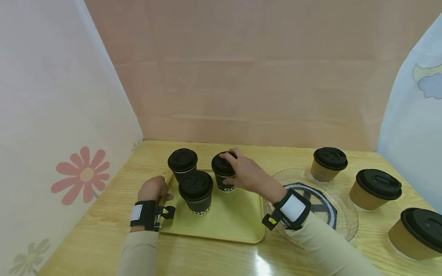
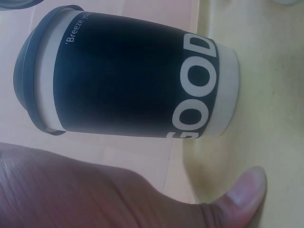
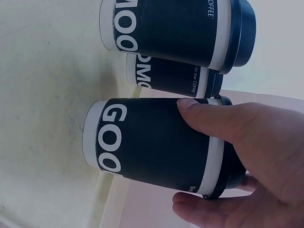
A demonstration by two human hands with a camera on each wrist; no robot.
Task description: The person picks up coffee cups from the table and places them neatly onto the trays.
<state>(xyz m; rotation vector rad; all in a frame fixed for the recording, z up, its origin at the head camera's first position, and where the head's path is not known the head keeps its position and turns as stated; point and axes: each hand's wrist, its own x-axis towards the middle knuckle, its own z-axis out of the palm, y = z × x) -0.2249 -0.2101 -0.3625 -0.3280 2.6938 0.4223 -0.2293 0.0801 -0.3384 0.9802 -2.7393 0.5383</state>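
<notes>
Three black paper coffee cups with black lids stand on a yellow tray (image 1: 238, 226). My right hand (image 1: 250, 174) grips the right-hand cup (image 3: 152, 142) from above, thumb on its sleeve and fingers round the lid's far side. This cup stands upright at the back of the tray, with the letters GOO showing. At the tray's left edge, my left hand (image 1: 153, 189) holds the rim, its thumb (image 2: 242, 194) over the tray's inside; its other fingers are mostly hidden. Nearest to it are the front cup (image 1: 197, 191) and the back-left cup (image 1: 182, 163).
Right of the tray lies a clear round plastic dish (image 1: 352, 214) with a dark ring-and-spoke pattern, partly under my right forearm. Brown lidded cups stand beyond it: one at the back (image 1: 324, 168), one midway (image 1: 367, 195), one nearer (image 1: 411, 237). A brown backdrop (image 1: 255, 76) closes the table's rear.
</notes>
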